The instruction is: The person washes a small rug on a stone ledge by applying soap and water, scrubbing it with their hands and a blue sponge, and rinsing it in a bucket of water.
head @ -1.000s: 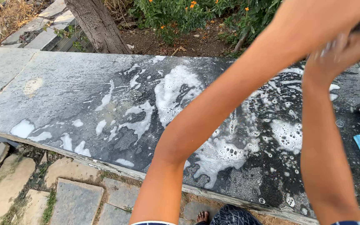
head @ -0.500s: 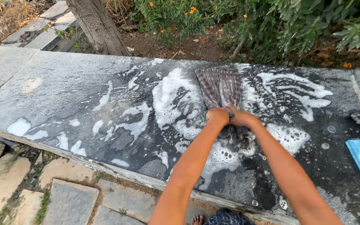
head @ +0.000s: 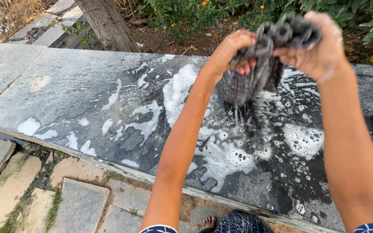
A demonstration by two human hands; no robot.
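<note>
Both hands, left (head: 234,51) and right (head: 320,45), now clench the wet cloth (head: 262,64) lifted off the slab (head: 87,90) (half a second ago it lay flat), suds dripping.

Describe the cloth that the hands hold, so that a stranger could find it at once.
Look at the long wet stone slab covered with foam. Above its far right part, the left hand and right hand lift a bunched cloth. It is dark, striped and dripping water, the only thing held in the air.

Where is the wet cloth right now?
The wet cloth is bunched up in both hands, left hand and right hand, above the soapy stone slab.
</note>
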